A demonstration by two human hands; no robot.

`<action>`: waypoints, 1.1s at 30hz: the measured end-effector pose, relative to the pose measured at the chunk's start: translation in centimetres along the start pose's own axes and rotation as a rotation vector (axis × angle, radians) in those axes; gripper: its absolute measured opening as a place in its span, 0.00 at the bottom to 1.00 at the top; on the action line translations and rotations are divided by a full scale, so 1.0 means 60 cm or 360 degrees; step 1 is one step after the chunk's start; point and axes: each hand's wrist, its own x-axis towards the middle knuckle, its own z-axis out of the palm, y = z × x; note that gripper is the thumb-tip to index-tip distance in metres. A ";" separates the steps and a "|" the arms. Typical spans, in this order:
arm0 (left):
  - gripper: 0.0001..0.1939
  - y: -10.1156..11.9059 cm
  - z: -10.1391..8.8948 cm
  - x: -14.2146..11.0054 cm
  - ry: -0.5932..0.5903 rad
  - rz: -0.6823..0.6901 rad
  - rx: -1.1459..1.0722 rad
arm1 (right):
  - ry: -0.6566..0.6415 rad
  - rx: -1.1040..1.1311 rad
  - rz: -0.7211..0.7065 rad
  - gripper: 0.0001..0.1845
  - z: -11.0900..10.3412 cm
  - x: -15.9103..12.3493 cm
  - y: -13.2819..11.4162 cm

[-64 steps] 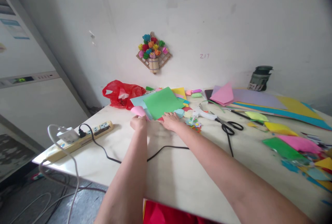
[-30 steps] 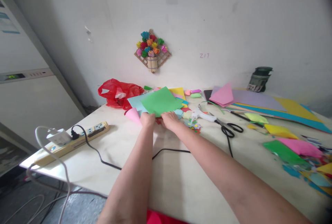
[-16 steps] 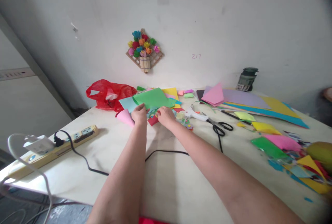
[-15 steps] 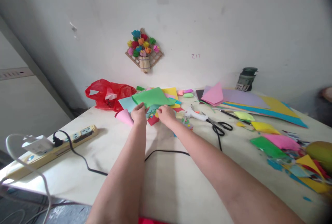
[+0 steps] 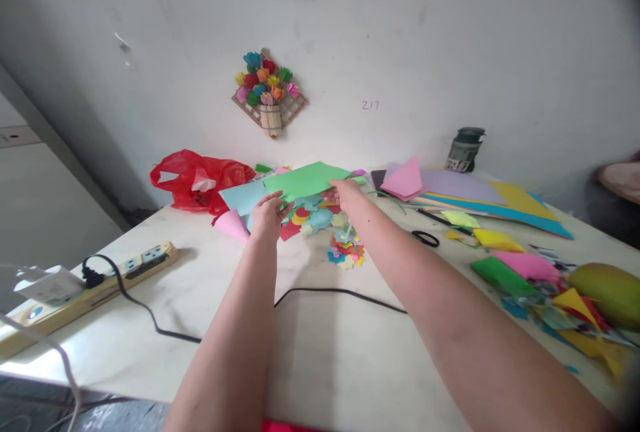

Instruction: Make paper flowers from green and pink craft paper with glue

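A green sheet of paper (image 5: 307, 181) is held up over the paper pile near the wall. My right hand (image 5: 346, 195) pinches its right lower edge. My left hand (image 5: 269, 215) grips the sheet at its lower left edge, its fingertips partly hidden. To the left lie a light blue sheet (image 5: 243, 197) and a rolled pink paper (image 5: 233, 225). Just below the green sheet are several cut paper shapes (image 5: 319, 220) in blue, red and yellow. Small flower cutouts (image 5: 346, 252) form a cluster beside my right wrist.
A red plastic bag (image 5: 200, 179) sits at the back left, and a power strip (image 5: 125, 272) at the left edge. Scissors (image 5: 425, 239) show behind my right forearm. Coloured sheets (image 5: 460, 187), a dark bottle (image 5: 465, 149) and paper scraps (image 5: 520, 269) occupy the right.
The green sheet has been lifted and shifted right. My right hand has moved right and up along its edge. Paper cutouts underneath now show, and my right forearm covers most of the scissors.
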 end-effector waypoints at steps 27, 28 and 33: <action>0.20 -0.050 0.058 0.008 -0.0048 -0.0344 -0.0294 | -0.0135 -0.2602 -0.0390 0.11 -0.182 -0.057 -0.085; 0.20 -0.053 0.061 0.009 -0.0037 -0.0349 -0.0302 | -0.0135 -0.2778 -0.0305 0.11 -0.187 -0.064 -0.083; 0.20 -0.059 0.074 0.004 0.0018 -0.0355 -0.0285 | -0.0146 -0.3007 -0.0126 0.14 -0.198 -0.076 -0.047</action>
